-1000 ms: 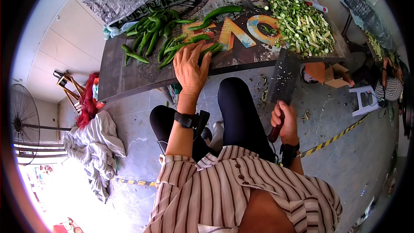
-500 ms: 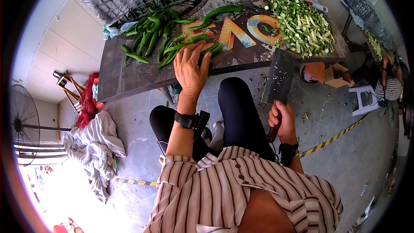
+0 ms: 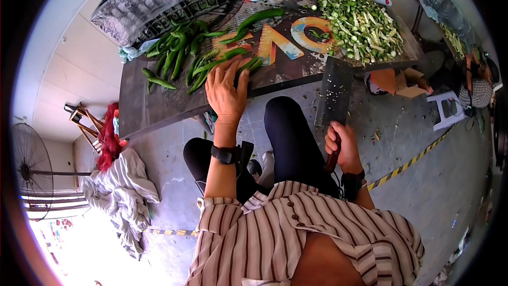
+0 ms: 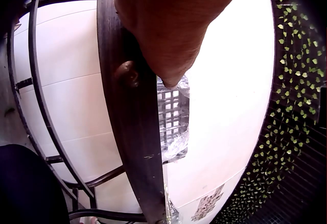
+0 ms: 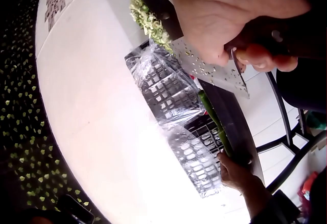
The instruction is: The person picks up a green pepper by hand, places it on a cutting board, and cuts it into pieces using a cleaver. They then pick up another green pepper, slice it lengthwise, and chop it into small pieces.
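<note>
Head view: a cleaver (image 3: 334, 91), its dark blade flecked with pale bits, points forward from my right grip (image 3: 343, 147), whose fingers are curled round the handle. Green peppers (image 3: 198, 81) lie under and around my left grip (image 3: 226, 91), back of the hand up; its fingertips are partly hidden, so I cannot tell whether they pinch. My left forearm reaches forward; my right grip is lower, beside my thigh. Ahead and left of my left grip lie more whole peppers (image 3: 177, 50); ahead of my right grip, chopped peppers (image 3: 365, 27). The dark surface (image 3: 145, 106) bears large coloured letters (image 3: 267, 45); wrapped crates (image 3: 159, 2) stand past it. A stool (image 3: 446, 107) is right of my right grip, a fan (image 3: 33, 167) far left.
</note>
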The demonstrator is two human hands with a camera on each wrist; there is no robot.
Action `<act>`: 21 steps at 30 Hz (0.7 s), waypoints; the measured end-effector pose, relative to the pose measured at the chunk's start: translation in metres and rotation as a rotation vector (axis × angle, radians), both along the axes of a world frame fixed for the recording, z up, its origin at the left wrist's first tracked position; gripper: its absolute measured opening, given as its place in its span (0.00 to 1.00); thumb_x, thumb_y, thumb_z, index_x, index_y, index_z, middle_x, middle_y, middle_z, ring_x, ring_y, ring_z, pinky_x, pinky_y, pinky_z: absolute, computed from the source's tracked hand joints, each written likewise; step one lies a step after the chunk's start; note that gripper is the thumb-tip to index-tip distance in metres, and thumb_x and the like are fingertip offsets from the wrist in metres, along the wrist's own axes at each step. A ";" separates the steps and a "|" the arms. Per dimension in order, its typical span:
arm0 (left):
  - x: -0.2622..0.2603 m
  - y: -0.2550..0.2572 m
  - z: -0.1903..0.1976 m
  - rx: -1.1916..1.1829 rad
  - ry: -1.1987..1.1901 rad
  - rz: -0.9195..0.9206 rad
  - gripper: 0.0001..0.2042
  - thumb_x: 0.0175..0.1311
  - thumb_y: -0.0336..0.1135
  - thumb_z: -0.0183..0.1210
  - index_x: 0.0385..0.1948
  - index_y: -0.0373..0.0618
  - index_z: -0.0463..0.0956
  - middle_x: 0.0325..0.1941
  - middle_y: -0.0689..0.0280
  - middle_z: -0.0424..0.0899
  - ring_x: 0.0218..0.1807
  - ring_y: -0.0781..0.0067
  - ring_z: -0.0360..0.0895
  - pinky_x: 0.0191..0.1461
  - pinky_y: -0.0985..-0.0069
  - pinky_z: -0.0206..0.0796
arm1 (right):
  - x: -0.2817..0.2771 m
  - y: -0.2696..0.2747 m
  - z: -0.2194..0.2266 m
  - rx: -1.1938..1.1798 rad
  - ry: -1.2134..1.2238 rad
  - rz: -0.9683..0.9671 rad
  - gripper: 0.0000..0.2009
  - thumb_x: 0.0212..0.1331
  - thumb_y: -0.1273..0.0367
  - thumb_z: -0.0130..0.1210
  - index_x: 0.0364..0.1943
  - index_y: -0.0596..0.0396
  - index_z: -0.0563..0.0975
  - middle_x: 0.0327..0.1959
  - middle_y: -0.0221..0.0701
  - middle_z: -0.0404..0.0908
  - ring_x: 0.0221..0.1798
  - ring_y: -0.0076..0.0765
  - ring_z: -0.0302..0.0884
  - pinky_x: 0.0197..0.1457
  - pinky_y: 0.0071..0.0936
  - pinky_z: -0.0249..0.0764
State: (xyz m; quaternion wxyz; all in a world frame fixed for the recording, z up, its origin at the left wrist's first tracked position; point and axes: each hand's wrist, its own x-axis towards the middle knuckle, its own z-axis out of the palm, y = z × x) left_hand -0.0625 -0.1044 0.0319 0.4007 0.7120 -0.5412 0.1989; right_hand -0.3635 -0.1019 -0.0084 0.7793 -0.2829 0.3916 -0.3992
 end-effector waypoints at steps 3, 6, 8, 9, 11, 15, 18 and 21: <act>0.000 0.000 0.000 0.004 0.012 -0.005 0.14 0.61 0.41 0.61 0.46 0.50 0.82 0.48 0.67 0.81 0.54 0.60 0.74 0.60 0.65 0.63 | -0.001 0.000 -0.003 -0.020 -0.017 0.015 0.12 0.67 0.64 0.51 0.26 0.50 0.64 0.20 0.24 0.65 0.14 0.21 0.62 0.16 0.24 0.62; -0.001 0.000 0.000 0.001 0.010 -0.001 0.14 0.61 0.41 0.61 0.46 0.49 0.82 0.48 0.67 0.81 0.54 0.60 0.74 0.60 0.65 0.63 | 0.000 0.000 -0.002 -0.018 -0.011 0.011 0.12 0.67 0.64 0.50 0.26 0.50 0.64 0.19 0.24 0.65 0.14 0.21 0.62 0.16 0.24 0.62; 0.000 0.000 0.000 -0.002 0.012 -0.005 0.14 0.61 0.41 0.60 0.46 0.49 0.82 0.48 0.67 0.81 0.54 0.60 0.74 0.60 0.65 0.63 | 0.000 0.001 -0.001 -0.019 -0.006 0.008 0.12 0.67 0.64 0.50 0.26 0.50 0.64 0.19 0.24 0.65 0.14 0.21 0.62 0.16 0.24 0.62; 0.000 0.000 0.000 -0.004 0.015 -0.009 0.14 0.61 0.41 0.60 0.46 0.49 0.82 0.48 0.66 0.81 0.54 0.60 0.74 0.59 0.65 0.63 | 0.000 0.001 -0.001 -0.019 0.000 0.006 0.13 0.67 0.64 0.50 0.26 0.50 0.64 0.19 0.23 0.65 0.14 0.21 0.62 0.16 0.24 0.62; 0.000 0.000 -0.001 -0.006 0.011 -0.007 0.14 0.61 0.40 0.60 0.45 0.48 0.82 0.48 0.66 0.81 0.54 0.60 0.74 0.59 0.65 0.64 | 0.000 0.002 -0.001 -0.016 0.001 0.009 0.12 0.67 0.64 0.50 0.26 0.49 0.65 0.19 0.23 0.65 0.14 0.21 0.62 0.17 0.24 0.62; 0.001 -0.001 -0.001 -0.016 0.001 -0.009 0.13 0.60 0.40 0.61 0.44 0.47 0.83 0.48 0.66 0.81 0.53 0.59 0.74 0.58 0.65 0.64 | 0.000 0.002 -0.003 -0.008 0.004 0.008 0.12 0.67 0.64 0.51 0.27 0.49 0.65 0.20 0.23 0.65 0.14 0.20 0.61 0.18 0.24 0.61; 0.001 -0.001 -0.002 -0.028 -0.008 -0.008 0.13 0.60 0.40 0.61 0.44 0.47 0.83 0.47 0.66 0.81 0.53 0.59 0.74 0.58 0.65 0.64 | 0.000 0.002 -0.003 -0.009 0.009 0.014 0.11 0.66 0.64 0.51 0.28 0.49 0.65 0.20 0.23 0.65 0.15 0.20 0.61 0.18 0.24 0.61; 0.001 -0.001 -0.002 -0.027 -0.013 -0.002 0.13 0.60 0.40 0.61 0.43 0.46 0.83 0.47 0.65 0.81 0.53 0.59 0.74 0.58 0.65 0.64 | 0.000 0.002 -0.004 -0.005 0.016 0.011 0.11 0.66 0.64 0.51 0.28 0.49 0.65 0.20 0.23 0.65 0.15 0.20 0.61 0.18 0.24 0.62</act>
